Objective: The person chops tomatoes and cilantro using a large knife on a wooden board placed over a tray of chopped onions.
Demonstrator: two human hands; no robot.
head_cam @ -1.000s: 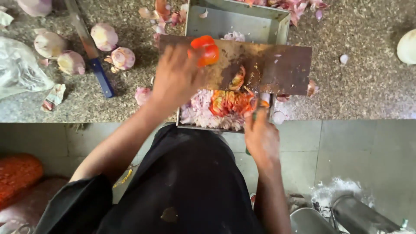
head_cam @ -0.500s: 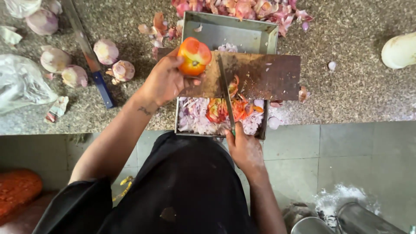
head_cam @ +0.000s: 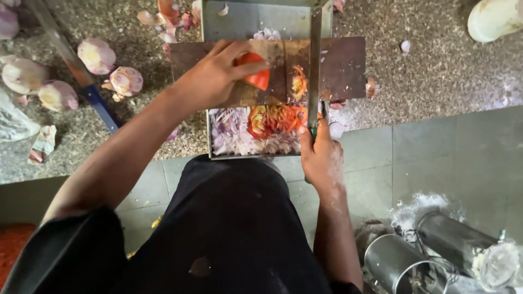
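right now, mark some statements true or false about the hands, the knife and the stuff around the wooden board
1. The left hand presses a red tomato piece onto the brown wooden cutting board. True.
2. The right hand is empty. False: it grips a long-bladed knife laid across the board.
3. The board sits over a rectangular metal tray holding chopped purple onion and tomato slices. True.
4. Peeled onions lie to the right of the board. False: they lie to its left on the speckled stone counter.
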